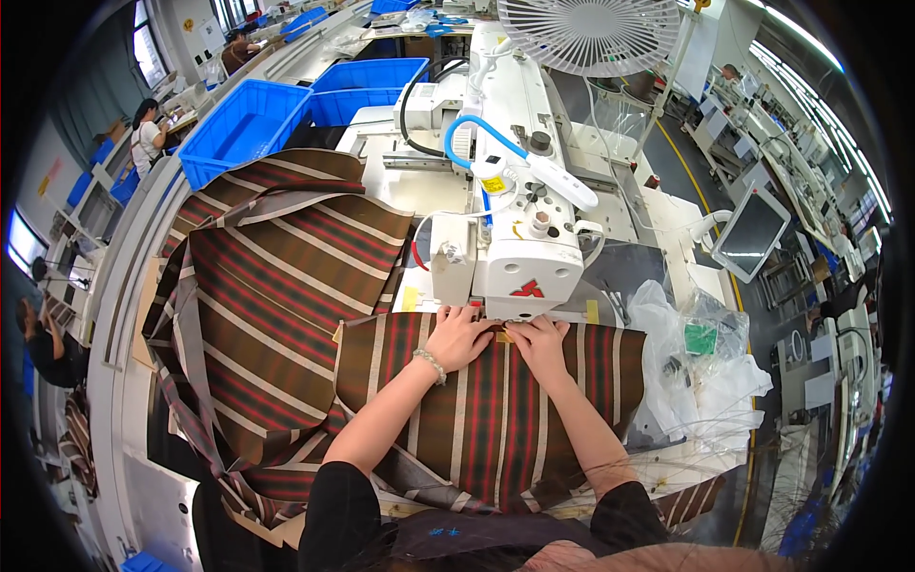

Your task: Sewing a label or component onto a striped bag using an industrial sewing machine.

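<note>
A brown fabric panel (pixel 429 419) with red, black and cream stripes lies across the machine bed in front of me. Its far edge reaches under the head of a white sewing machine (pixel 534 262). My left hand (pixel 460 338), with a beaded bracelet at the wrist, has its fingers closed on that edge just left of centre. Close beside it, my right hand (pixel 538 345) pinches the same edge, thumb turned inward. A small yellowish piece (pixel 504 337) shows between the hands. The machine's head hides the needle area.
More striped fabric (pixel 276 315) is heaped on the left. Two blue bins (pixel 238 129) stand behind it. Crumpled clear plastic bags (pixel 701 372) lie at right, below a tilted screen (pixel 751 234). A white fan (pixel 591 33) rises at the back. Other people sit at far-left stations.
</note>
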A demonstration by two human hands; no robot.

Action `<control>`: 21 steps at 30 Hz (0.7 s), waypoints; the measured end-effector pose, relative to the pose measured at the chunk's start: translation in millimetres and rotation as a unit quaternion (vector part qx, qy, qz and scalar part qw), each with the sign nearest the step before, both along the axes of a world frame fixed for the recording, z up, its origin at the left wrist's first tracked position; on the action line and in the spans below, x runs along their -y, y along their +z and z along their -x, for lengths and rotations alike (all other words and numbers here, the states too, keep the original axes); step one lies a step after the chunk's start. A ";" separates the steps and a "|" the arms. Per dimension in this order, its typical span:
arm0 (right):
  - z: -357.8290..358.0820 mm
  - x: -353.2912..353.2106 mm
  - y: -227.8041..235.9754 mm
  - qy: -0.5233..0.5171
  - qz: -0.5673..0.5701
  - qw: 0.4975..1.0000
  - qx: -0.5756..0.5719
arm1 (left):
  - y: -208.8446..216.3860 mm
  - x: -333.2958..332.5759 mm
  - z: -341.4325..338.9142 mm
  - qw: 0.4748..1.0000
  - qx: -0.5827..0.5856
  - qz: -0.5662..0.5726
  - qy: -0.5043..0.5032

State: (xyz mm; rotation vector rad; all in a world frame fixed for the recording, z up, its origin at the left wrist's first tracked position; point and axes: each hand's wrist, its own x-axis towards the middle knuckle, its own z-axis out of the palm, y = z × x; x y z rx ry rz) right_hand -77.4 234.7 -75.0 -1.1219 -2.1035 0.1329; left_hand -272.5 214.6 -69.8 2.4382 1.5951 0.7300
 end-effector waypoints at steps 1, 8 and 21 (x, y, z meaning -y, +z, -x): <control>0.3 -1.2 0.0 0.003 -0.003 1.000 0.003 | -2.8 -1.2 1.7 1.000 0.008 -0.007 -0.001; 1.1 -2.1 0.4 0.013 -0.016 1.000 0.003 | -11.0 -5.1 3.8 0.999 0.031 -0.014 0.006; -10.8 -14.8 -4.6 0.070 0.049 0.996 0.024 | -12.7 -9.6 4.5 0.999 0.035 0.002 0.008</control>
